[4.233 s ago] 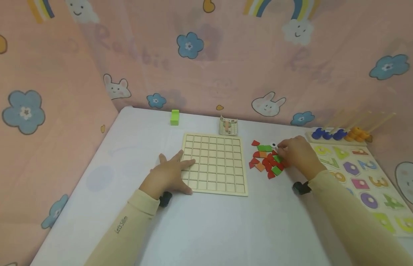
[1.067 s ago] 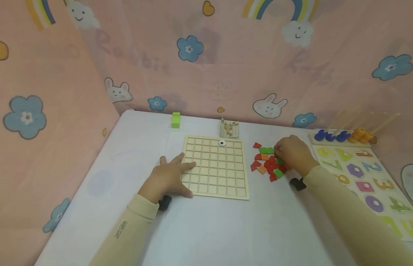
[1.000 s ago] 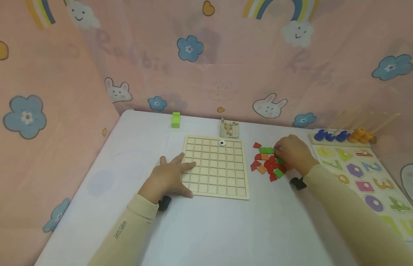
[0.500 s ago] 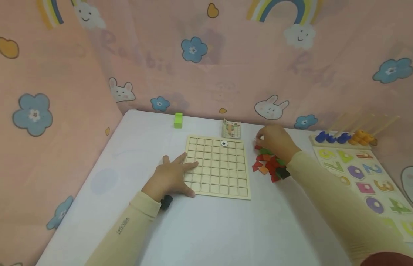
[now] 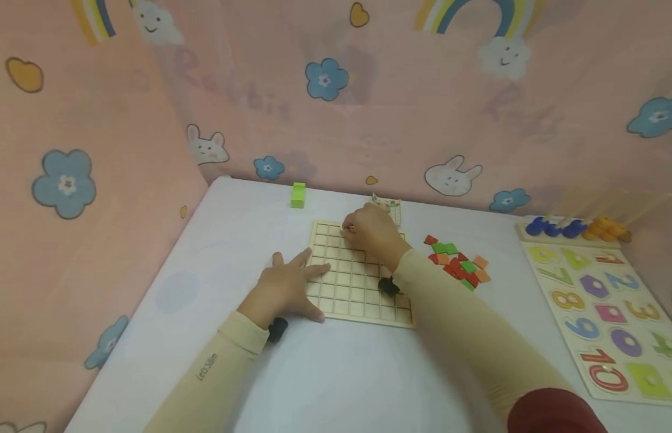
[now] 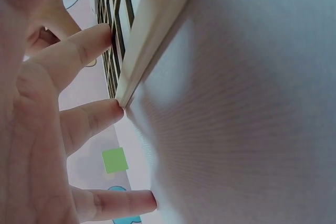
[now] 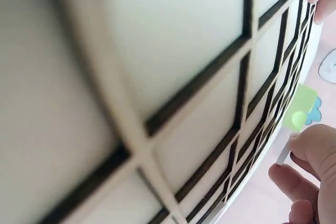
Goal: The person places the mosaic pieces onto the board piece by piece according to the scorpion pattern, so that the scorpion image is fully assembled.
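Around the square pale wooden grid board, which lies flat on the white-covered table before a pink printed cloth backdrop, several things stand: a bright green block beyond its far left corner, a small printed paper card behind its far edge, and on the right a wooden stand with upright rods carrying blue beads and orange beads, touching or just behind a pale board of coloured numbers and shapes that runs out of view. The right hand covers part of the grid board's far side and some of the card; its beige sleeve crosses the near right edge, and a dark red rounded object overlaps that sleeve. The right hand's thumb and finger pinch one thin white piece on edge, above the board. The left hand has its fingers spread apart, touching the board's left side. Counted: one green block, one card, two black wrist cameras; beside the board, four green flat pieces and three orange flat pieces show, among overlapping red flat pieces whose number I cannot tell.
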The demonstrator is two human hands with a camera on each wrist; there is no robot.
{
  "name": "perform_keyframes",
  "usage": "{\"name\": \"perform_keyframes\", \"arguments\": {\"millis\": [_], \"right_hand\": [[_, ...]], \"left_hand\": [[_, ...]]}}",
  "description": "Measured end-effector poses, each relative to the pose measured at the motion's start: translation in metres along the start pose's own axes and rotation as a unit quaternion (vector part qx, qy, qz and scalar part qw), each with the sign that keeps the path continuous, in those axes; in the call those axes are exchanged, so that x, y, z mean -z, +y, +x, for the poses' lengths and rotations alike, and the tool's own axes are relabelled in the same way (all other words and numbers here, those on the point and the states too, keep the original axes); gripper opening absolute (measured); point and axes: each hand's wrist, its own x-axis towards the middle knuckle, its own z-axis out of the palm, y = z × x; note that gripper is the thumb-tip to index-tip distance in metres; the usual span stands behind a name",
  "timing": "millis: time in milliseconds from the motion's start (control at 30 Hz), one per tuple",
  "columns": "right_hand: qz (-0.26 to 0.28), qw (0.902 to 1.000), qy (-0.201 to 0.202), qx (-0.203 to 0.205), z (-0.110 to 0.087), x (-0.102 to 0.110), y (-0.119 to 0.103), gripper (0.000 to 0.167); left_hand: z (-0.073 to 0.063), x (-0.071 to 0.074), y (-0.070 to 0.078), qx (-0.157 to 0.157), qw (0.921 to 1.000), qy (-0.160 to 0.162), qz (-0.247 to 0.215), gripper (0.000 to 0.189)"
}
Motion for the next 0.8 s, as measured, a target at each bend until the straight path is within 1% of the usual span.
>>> {"name": "perform_keyframes", "arguments": {"millis": [100,267,367,500,600,667,733,800], "right_hand": [[-0.016,0.9998,0.006,0.0,-0.001,-0.003,0.0,0.014],[-0.043,0.9991,-0.007,0.004,-0.003,-0.004,0.002,0.016],[-0.062,0.9977,-0.025,-0.002,-0.005,-0.003,-0.001,0.017],[-0.08,0.9949,-0.054,-0.03,-0.008,-0.002,-0.008,0.023],[-0.08,0.9925,-0.074,-0.055,-0.01,0.0,-0.015,0.029],[-0.094,0.9902,-0.083,-0.062,-0.011,-0.001,-0.021,0.027],[-0.115,0.9856,-0.104,-0.067,-0.013,-0.001,-0.027,0.024],[-0.143,0.9794,-0.127,-0.062,-0.014,-0.002,-0.034,0.027]], "left_hand": [[0.0,0.0,0.002,-0.004,1.0,-0.001,0.003,0.107],[-0.001,0.001,0.003,-0.001,0.9999,0.0,0.012,0.107],[0.001,0.0,0.001,-0.001,0.9999,0.0,0.012,0.108],[0.002,-0.001,0.0,-0.003,0.9999,0.0,0.012,0.108],[0.001,-0.002,-0.001,-0.003,0.9999,0.0,0.012,0.109],[0.001,-0.002,-0.001,-0.003,0.9999,0.0,0.015,0.109],[0.001,-0.002,-0.002,-0.004,0.9999,0.001,0.016,0.108],[0.001,-0.002,-0.002,-0.004,0.9998,0.003,0.02,0.108]]}}
